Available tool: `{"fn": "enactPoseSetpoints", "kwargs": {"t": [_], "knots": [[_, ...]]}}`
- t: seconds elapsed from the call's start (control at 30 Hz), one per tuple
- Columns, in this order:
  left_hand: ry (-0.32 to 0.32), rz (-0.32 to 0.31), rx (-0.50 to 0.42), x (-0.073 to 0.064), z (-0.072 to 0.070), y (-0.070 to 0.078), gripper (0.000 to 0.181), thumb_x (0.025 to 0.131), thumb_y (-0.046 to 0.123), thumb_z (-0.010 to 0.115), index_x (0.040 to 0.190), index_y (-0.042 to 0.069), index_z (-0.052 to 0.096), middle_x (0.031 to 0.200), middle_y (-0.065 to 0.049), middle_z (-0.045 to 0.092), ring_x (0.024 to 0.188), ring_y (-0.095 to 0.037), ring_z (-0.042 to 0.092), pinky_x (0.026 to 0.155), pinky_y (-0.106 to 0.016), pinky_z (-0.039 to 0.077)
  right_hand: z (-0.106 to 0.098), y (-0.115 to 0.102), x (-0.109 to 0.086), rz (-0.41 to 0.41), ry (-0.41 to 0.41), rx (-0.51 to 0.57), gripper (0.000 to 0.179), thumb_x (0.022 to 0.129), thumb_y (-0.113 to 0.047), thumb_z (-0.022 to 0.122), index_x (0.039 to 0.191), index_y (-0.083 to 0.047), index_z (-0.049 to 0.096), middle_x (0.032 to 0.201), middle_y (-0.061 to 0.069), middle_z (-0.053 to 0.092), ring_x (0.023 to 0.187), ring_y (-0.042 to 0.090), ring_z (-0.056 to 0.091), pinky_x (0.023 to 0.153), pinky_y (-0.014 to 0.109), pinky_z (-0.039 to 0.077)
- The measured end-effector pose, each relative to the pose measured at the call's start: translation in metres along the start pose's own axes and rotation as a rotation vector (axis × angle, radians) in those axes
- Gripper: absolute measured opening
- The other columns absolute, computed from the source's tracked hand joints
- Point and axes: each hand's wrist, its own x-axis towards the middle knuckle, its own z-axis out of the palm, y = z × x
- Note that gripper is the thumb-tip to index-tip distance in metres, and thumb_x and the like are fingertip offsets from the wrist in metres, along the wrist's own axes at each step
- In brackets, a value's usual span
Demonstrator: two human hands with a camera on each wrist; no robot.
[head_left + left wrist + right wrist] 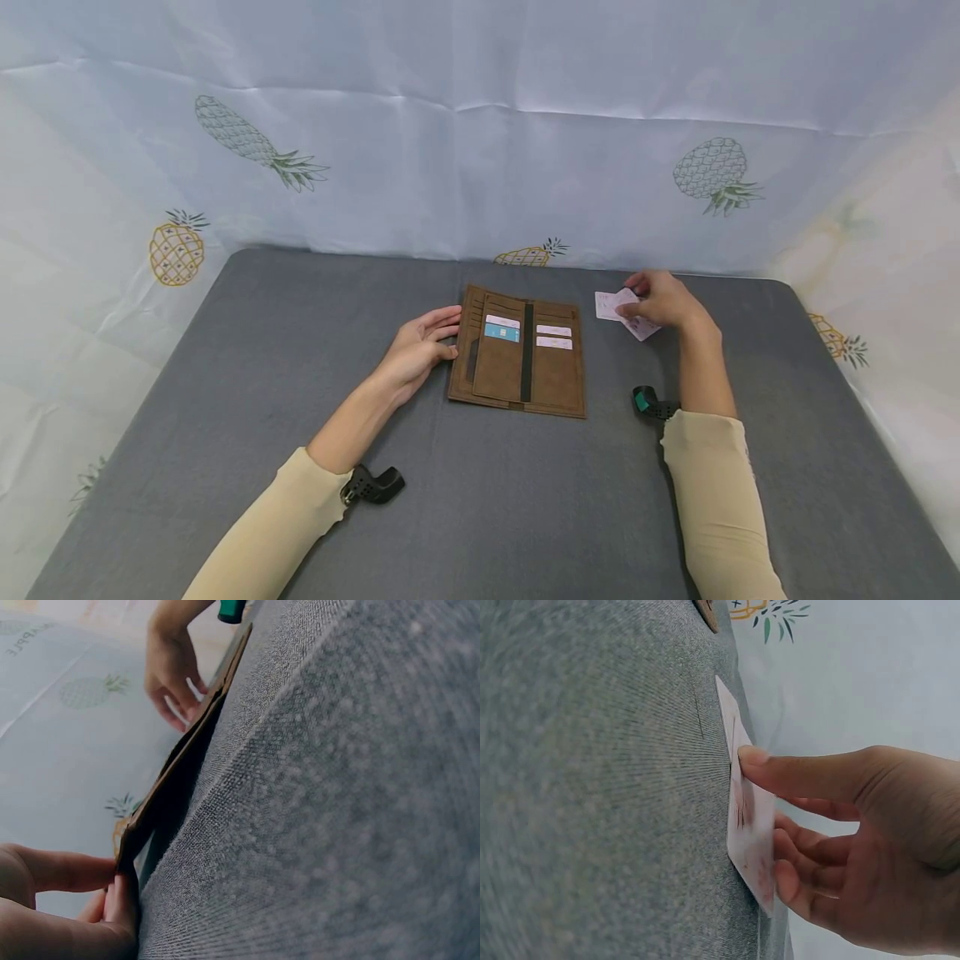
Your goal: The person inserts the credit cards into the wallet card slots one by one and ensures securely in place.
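Observation:
A brown wallet lies spread wide on the table, its left side raised a little. My left hand pinches that left edge; the left wrist view shows the thumb on one face and fingers behind it. A blue card and several pale pink cards poke out of the wallet's slots. To the wallet's right, my right hand holds a pale pink card between thumb and fingers, tilted off the cloth. Another pink card partly shows beneath it.
Grey cloth covers the table. A white curtain printed with pineapples hangs along its back edge and sides. Each wrist wears a black camera mount, the left one low over the cloth and the right one below the cards.

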Motion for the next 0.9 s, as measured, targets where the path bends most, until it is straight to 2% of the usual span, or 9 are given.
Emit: {"fn": "enactPoseSetpoints", "kwargs": {"t": [0.27,0.43,0.6,0.73,0.9], "knots": [[-0.001,0.004,0.001,-0.001,0.0,0.0003,0.078,0.095,-0.02,0.053,0.167,0.01,0.042,0.173,-0.009,0.042,0.16,-0.027,0.04,0.104,-0.028,0.049,0.0013,-0.0008,0.0003,0.012,0.023,-0.001,0.061,0.102,-0.022,0.076,0.145,0.007,0.043,0.135,0.031,0.052,0.107,0.04,0.058,0.085,0.045,0.049],[-0.001,-0.001,0.0,-0.0012,0.0001,0.0001,0.079,0.095,-0.02,0.053,0.167,0.01,0.042,0.173,-0.009,0.042,0.16,-0.026,0.04,0.109,-0.032,0.047,0.0017,0.0006,0.0008,-0.04,0.014,0.01,0.054,0.106,-0.02,0.069,0.144,0.009,0.045,0.131,0.034,0.056,0.099,0.036,0.062,0.076,0.037,0.05],[0.0,0.0,-0.002,-0.0009,0.0002,0.0006,0.079,0.095,-0.02,0.053,0.167,0.01,0.042,0.173,-0.008,0.042,0.16,-0.026,0.04,0.108,-0.031,0.048,0.0014,-0.0016,0.0025,-0.082,0.017,0.055,0.047,0.107,-0.014,0.062,0.143,0.012,0.048,0.122,0.033,0.064,0.086,0.023,0.062,0.07,0.032,0.05],[-0.001,0.002,-0.004,-0.0003,0.0001,0.0007,0.079,0.095,-0.02,0.053,0.167,0.01,0.042,0.173,-0.009,0.042,0.159,-0.026,0.04,0.104,-0.027,0.049,0.001,-0.0034,0.0051,-0.092,0.026,0.102,0.046,0.105,-0.01,0.059,0.144,0.013,0.048,0.105,0.02,0.067,0.073,0.011,0.055,0.063,0.029,0.046],[-0.004,0.004,-0.003,-0.0005,-0.0002,0.0007,0.078,0.095,-0.02,0.053,0.167,0.01,0.041,0.173,-0.009,0.042,0.159,-0.026,0.04,0.101,-0.024,0.049,0.0035,-0.0058,0.0081,-0.112,0.044,0.197,0.048,0.104,-0.008,0.056,0.148,0.01,0.045,0.084,0.001,0.061,0.058,0.004,0.046,0.056,0.027,0.041]]}}
